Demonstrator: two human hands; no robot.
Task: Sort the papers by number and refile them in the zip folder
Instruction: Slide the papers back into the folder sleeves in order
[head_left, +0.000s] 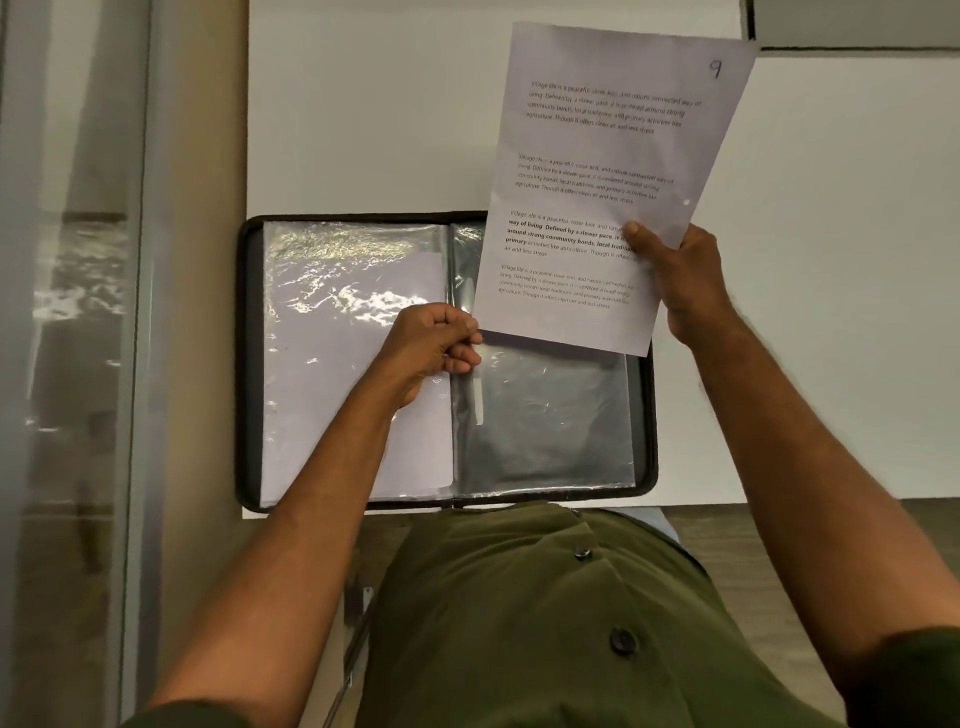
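**Desk:** Hands first — what are they doing?

**Photographer:** Both hands are busy. Left hand (436, 340) pinches the near left corner of a sheet (602, 197) over the middle of the open folder (249, 364); right hand (675, 275) grips the sheet's right edge, thumb on the print. The sheet is held up, tilted, clear of the table (363, 130), with a handwritten "9" at its far right corner.

**Desk:** And the folder?

**Photographer:** It lies flat at the near edge of the table, just ahead of the person's green shirt (545, 623). Its left sleeve (353, 364) holds white paper; its right sleeve (545, 415) looks dark and, as far as I can tell, empty.

**Desk:** Risks from here?

**Photographer:** As I judge it, the sleeve's thin, glossy plastic may cling shut, so the sheet's corner could catch and crumple at the mouth. The grip is light, and a slip would skew the page. No number shows on the left page, so whether 9 belongs next cannot be checked. The folder sits at the table's brink, and a push could nudge it off.
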